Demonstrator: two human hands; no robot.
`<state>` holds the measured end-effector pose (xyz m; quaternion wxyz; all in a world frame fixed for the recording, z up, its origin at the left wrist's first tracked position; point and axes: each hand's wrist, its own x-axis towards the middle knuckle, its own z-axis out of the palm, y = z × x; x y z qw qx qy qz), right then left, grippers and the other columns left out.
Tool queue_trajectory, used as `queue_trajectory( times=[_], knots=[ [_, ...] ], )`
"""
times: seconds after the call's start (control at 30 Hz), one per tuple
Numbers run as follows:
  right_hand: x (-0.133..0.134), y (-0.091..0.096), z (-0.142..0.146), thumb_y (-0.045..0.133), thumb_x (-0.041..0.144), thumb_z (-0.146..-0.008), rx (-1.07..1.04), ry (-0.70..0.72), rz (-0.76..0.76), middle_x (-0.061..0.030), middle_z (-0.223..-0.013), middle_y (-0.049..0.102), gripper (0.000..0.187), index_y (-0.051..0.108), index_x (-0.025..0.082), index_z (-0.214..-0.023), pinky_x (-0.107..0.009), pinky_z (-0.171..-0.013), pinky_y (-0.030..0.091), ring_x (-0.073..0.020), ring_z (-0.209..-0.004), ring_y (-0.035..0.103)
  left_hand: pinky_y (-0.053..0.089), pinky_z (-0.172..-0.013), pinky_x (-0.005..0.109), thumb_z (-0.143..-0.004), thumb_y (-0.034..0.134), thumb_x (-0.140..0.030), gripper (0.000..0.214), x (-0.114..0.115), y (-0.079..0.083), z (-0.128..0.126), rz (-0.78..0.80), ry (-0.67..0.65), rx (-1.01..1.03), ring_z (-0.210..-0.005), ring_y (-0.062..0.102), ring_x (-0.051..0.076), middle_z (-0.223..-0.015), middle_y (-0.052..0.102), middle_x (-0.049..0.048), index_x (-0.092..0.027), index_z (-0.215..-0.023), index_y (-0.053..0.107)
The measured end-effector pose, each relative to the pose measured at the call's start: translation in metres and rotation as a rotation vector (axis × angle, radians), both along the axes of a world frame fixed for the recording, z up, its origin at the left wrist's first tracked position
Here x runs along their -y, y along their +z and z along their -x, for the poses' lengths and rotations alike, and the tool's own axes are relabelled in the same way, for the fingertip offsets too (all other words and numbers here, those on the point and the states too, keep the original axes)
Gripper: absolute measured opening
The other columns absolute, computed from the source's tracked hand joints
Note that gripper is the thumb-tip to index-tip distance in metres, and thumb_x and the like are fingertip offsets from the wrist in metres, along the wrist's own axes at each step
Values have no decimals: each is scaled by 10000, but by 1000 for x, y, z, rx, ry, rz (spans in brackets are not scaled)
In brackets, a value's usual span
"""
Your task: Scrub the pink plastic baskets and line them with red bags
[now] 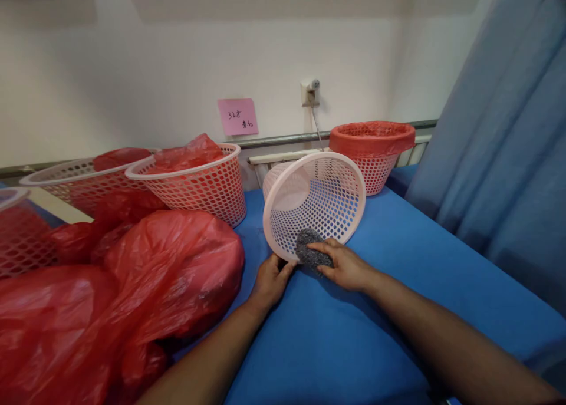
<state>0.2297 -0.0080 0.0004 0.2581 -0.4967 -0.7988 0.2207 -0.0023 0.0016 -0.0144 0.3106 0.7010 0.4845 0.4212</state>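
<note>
A pale pink perforated plastic basket (319,210) lies tipped on its side on the blue bed surface (300,334), its mouth facing me. My left hand (270,281) is closed at the lower rim of this basket, thumb on the rim and the fingertips partly hidden beneath it. In my right hand (344,263) is a dark grey scrubbing pad (309,249), pressed against the lower rim just right of my left thumb.
Large red plastic bags (172,269) fill the left side. Behind them stand pink baskets holding red bags, one basket (198,190) nearest the middle. A red-lined basket (374,157) stands at the back right. A blue curtain (499,145) hangs at right; a socket (310,94) is on the wall.
</note>
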Motion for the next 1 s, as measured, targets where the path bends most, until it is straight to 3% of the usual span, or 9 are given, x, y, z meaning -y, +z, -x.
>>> queue_trajectory(
  times=[0.13, 0.2, 0.27, 0.5, 0.57, 0.7, 0.77, 0.87, 1.0],
  knots=[
    [-12, 13, -40, 495, 161, -928, 293, -417, -63, -139, -1242, 588, 515, 569, 273, -1425, -360, -843, 516, -226, -894, 659, 582, -900, 427, -901, 625, -398, 320, 1, 6, 2, -36, 57, -2, -973, 736, 264, -1067, 779, 97, -168, -1120, 666],
    [-17, 14, -52, 447, 136, -934, 308, -511, -58, -163, -1224, 595, 529, 555, 244, -1441, -374, -844, 510, -243, -899, 663, 579, -891, 415, -904, 628, -399, 295, 2, 9, 2, -51, 62, -7, -951, 731, 256, -1025, 775, 87, -171, -1086, 670],
    [-18, 10, -49, 494, 142, -915, 261, -441, -30, -151, -1240, 600, 536, 560, 246, -1437, -379, -882, 512, -243, -932, 666, 577, -874, 404, -905, 627, -401, 270, 2, 11, 1, -62, 63, -12, -919, 728, 250, -984, 768, 84, -167, -1032, 669],
    [2, -4, 7, 674, 217, -852, -243, 174, 74, -61, -1292, 637, 593, 555, 279, -1429, -349, -1052, 475, -203, -1179, 616, 564, -887, 395, -940, 554, -423, 322, 1, 8, 3, -82, 70, -8, -955, 718, 250, -1041, 763, 96, -158, -1090, 658],
    [1, 0, 1, 678, 193, -842, -143, 119, 57, -60, -1288, 631, 598, 568, 307, -1419, -353, -1013, 496, -207, -1125, 639, 561, -871, 379, -935, 557, -428, 311, 0, 10, 5, -83, 86, -8, -943, 715, 247, -1025, 763, 90, -162, -1059, 661],
    [-12, 13, -37, 559, 188, -920, 208, -370, -40, -144, -1321, 572, 530, 555, 269, -1444, -406, -903, 528, -259, -984, 675, 536, -740, 308, -930, 567, -434, 260, 1, 17, 7, -101, 159, 5, -785, 666, 200, -830, 710, 31, -187, -883, 629],
    [-18, 15, -49, 493, 199, -956, 231, -483, -45, -183, -1346, 544, 528, 510, 230, -1482, -428, -907, 521, -284, -997, 674, 515, -713, 287, -926, 580, -444, 268, 1, 19, 7, -112, 182, 17, -740, 624, 180, -765, 662, 5, -200, -816, 596],
    [-17, 8, -41, 562, 217, -929, 216, -424, 4, -166, -1295, 582, 540, 531, 226, -1468, -399, -947, 513, -271, -1031, 673, 529, -747, 292, -925, 585, -460, 275, 2, 15, 3, -100, 149, 40, -771, 636, 179, -804, 680, 10, -199, -841, 599],
    [-6, -8, -4, 685, 232, -856, -32, -84, 42, -107, -1303, 620, 599, 557, 267, -1440, -387, -1059, 471, -246, -1192, 615, 581, -843, 359, -885, 631, -471, 330, -1, 3, -3, -27, 19, 60, -901, 719, 227, -978, 771, 72, -171, -1016, 673]
  ],
)
